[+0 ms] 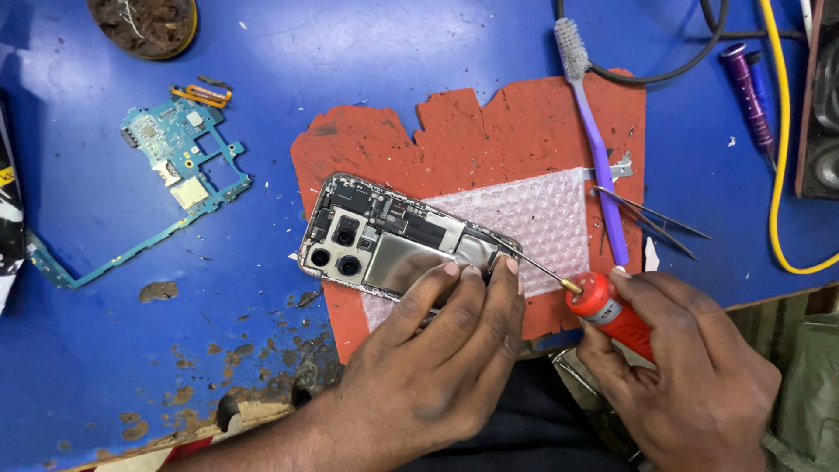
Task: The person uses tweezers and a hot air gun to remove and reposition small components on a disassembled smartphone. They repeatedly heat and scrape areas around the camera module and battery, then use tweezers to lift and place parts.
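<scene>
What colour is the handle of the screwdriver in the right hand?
Red-orange, with a brass collar at the shaft; the screwdriver handle shows clearly in the head view, held by the right hand.

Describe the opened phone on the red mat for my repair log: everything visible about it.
The opened phone lies flat, back cover off, tilted diagonally on bubble wrap over the red mat. Its metal frame looks silver; three camera lenses cluster at its left end, with dark boards and a shiny metal shield plate in the middle. The left hand presses fingertips on its lower right edge. The right hand holds a red-handled screwdriver, tip at its right end.
</scene>
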